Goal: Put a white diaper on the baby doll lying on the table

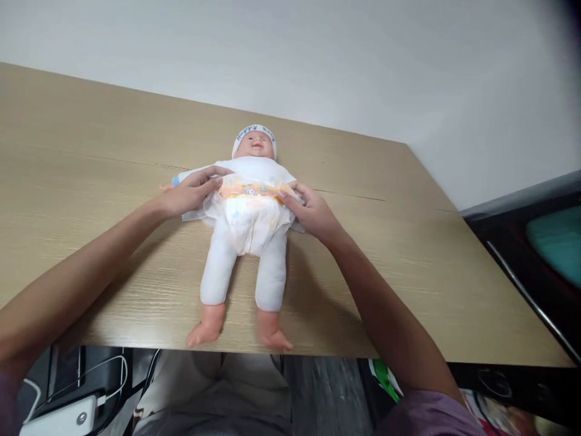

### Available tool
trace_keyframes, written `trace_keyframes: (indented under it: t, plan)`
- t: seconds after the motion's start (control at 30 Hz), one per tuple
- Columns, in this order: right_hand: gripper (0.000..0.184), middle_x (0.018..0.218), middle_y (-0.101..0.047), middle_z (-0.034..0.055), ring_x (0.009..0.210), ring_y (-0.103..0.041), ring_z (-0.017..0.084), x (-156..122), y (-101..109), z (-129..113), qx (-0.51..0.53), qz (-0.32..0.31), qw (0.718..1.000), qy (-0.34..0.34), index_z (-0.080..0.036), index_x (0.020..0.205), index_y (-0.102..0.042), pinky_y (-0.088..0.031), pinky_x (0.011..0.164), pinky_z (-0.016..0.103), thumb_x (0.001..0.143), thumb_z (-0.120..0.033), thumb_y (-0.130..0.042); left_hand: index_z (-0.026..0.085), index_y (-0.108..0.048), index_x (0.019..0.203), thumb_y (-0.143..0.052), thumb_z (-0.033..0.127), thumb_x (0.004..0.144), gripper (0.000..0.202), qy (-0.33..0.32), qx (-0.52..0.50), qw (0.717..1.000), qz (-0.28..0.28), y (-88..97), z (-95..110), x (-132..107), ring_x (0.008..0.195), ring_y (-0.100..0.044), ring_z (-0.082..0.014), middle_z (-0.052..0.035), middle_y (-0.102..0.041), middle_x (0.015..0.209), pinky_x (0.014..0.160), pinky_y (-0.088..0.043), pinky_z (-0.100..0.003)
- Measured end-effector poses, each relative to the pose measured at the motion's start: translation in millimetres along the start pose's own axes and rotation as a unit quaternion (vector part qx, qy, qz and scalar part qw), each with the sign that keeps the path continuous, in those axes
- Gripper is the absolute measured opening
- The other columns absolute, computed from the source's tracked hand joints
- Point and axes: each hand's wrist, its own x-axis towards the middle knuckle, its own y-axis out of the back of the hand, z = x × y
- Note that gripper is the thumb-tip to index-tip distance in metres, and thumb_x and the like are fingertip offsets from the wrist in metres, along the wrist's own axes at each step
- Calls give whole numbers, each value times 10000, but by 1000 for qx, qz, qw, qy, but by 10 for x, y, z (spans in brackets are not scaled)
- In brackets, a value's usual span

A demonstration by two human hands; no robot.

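A baby doll (247, 254) in white clothes and a white cap lies on its back on the wooden table (91, 181), feet toward me. A white diaper (247, 212) with an orange printed band wraps its hips. My left hand (188, 192) rests on the doll's side, fingers stretched over the diaper's upper left edge. My right hand (308, 209) grips the diaper's right edge, fingers curled on its tab.
A white wall runs behind the table. A dark cabinet with a teal object (556, 242) stands to the right. Below the table's front edge lie a white power bank with cable (68, 418) and my lap.
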Motion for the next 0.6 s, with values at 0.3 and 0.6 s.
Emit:
trace_keyframes:
  t: [0.3, 0.6]
  plan:
    - [343, 815, -719, 21, 677, -611, 195, -533, 54, 209, -155, 135, 978, 18, -238, 1069, -705, -476, 705, 338, 1075, -568, -610, 234, -690, 1297, -493, 371, 1139, 287, -203, 233, 933, 184, -310, 555, -88, 1206, -689, -258, -105, -766, 1334, 1062, -552, -451]
    - [331, 746, -709, 4, 787, -692, 251, -594, 159, 525, -193, 71, 975, -80, -275, 909, -639, -477, 766, 357, 935, -573, -782, 212, -780, 1295, -537, 516, 1114, 430, -277, 473, 836, -8, -1027, 674, 57, 1319, -594, -405, -147, -743, 1436, 1125, -447, -600]
